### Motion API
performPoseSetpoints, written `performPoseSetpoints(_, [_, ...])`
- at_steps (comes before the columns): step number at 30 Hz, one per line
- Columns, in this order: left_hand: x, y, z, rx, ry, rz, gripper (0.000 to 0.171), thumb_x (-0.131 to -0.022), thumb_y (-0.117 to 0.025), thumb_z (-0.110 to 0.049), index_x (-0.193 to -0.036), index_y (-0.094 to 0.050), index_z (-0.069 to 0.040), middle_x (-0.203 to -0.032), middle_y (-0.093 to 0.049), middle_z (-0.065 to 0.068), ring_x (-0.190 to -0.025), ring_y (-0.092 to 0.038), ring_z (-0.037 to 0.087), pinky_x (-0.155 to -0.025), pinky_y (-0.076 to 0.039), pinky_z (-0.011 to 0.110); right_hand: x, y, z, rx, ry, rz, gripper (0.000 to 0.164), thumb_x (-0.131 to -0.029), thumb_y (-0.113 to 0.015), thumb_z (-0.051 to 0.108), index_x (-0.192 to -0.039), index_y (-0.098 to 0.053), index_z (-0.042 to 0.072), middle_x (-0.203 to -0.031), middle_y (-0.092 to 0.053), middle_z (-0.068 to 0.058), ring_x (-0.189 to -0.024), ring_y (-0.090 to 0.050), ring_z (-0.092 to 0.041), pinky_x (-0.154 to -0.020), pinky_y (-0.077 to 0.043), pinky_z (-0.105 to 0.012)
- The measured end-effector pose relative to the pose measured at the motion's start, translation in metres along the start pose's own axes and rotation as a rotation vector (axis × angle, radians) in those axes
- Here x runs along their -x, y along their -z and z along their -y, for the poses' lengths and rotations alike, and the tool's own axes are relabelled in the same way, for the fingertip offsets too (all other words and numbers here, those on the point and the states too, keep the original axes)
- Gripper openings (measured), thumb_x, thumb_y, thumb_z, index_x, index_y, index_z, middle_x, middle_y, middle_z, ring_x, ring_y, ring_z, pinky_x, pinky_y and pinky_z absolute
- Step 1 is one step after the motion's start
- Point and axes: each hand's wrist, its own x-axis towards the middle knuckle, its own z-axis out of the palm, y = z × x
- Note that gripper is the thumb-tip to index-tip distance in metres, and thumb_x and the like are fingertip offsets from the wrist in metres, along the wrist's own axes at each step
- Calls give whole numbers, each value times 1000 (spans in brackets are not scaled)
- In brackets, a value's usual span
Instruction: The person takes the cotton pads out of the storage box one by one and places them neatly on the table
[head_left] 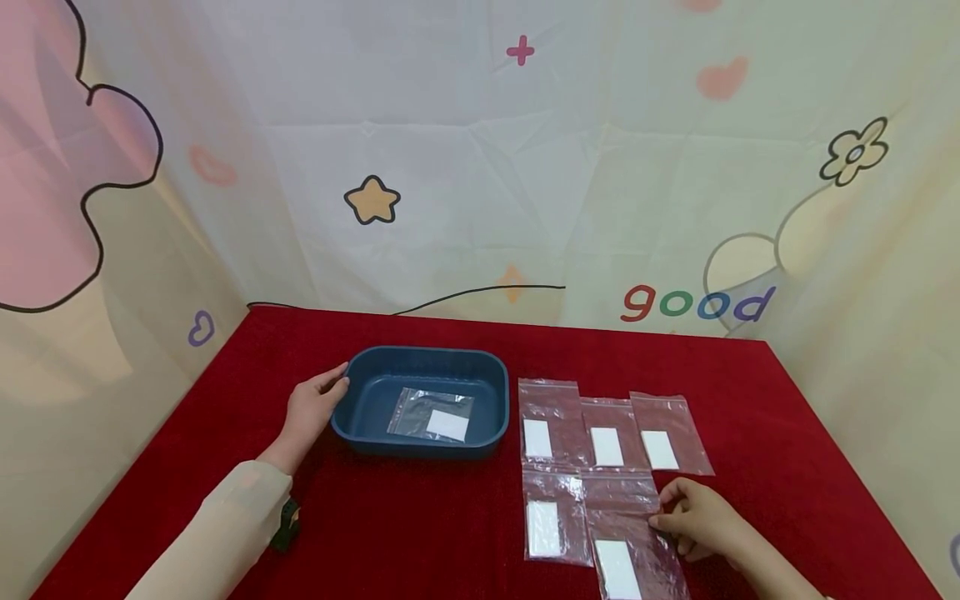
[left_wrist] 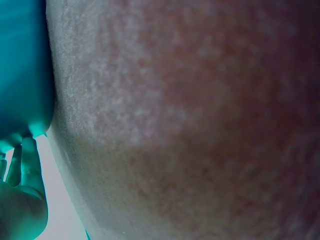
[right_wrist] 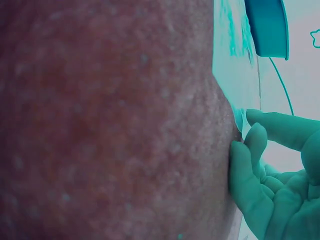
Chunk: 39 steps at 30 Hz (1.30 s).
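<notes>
My left hand (head_left: pixel 315 408) is at the left end of a dark blue rectangular tub (head_left: pixel 420 450); in the left wrist view its fairly straight fingers (left_wrist: pixel 30 162) touch the tub's outer wall. Inside the tub lies a clear zip-lock bag (head_left: pixel 408 414) with a white card (head_left: pixel 447 425). My right hand (head_left: pixel 701 518) pinches the right edge of the nearest zip-lock bag (head_left: pixel 622 508), which holds a white card (head_left: pixel 617 569). The right wrist view shows thumb and fingers (right_wrist: pixel 280 127) at that bag's corner, the other fingers curled loosely.
Several more clear zip-lock bags with white cards lie right of the tub: a far-left one (head_left: pixel 550 400), a middle one (head_left: pixel 609 412), a far-right one (head_left: pixel 686 425) and a near-left one (head_left: pixel 573 533). They overlap slightly on the red tablecloth (head_left: pixel 420 525). A printed curtain (head_left: pixel 450 125) stands behind.
</notes>
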Motion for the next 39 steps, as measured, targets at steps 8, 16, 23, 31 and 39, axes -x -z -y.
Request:
performPoseSetpoints(8, [1, -2, 0, -4, 9, 10, 50, -108, -50, -23, -154, -44, -6, -159, -44, 21, -146, -46, 39, -116, -46, 53, -1, 1, -5, 26, 15, -3, 29, -85, -80, 7, -99, -55, -1, -63, -51, 0, -51, -51, -14, -50, -56, -31])
performPoseSetpoints(16, [1, -2, -2, -11, -5, 14, 50, -108, -50, -22, -155, -44, -7, -158, -45, 22, -145, -46, 40, -116, -45, 54, -5, 12, -3, 47, 31, 32, 22, -94, -72, 16, -98, -59, -2, -68, -60, -2, -58, -58, -16, -53, -56, -32])
performPoseSetpoints(23, [1, -2, -1, -11, 0, 14, 50, -108, -50, -22, -154, -44, -6, -158, -45, 22, -146, -46, 40, -116, -45, 54, -12, 21, -2, 31, 17, 62, 27, -102, -59, 24, -98, -63, -2, -76, -63, -3, -68, -61, -17, -60, -55, -34])
performPoseSetpoints(31, [1, -1, -1, -6, 3, 15, 50, -108, -50, -22, -154, -44, -6, -159, -44, 22, -146, -45, 40, -116, -45, 54, -23, 30, 8, -45, 75, 76, 32, -105, -52, 23, -99, -63, -6, -78, -65, -1, -72, -62, -15, -66, -58, -32])
performPoseSetpoints(39, [0, 1, 0, -1, 0, 12, 50, -108, -51, -22, -154, -44, -6, -159, -44, 22, -147, -44, 40, -118, -44, 54, -43, 22, 36, -189, 194, 48, 31, -107, -49, 19, -103, -61, -9, -82, -64, 1, -74, -62, -8, -68, -58, -29])
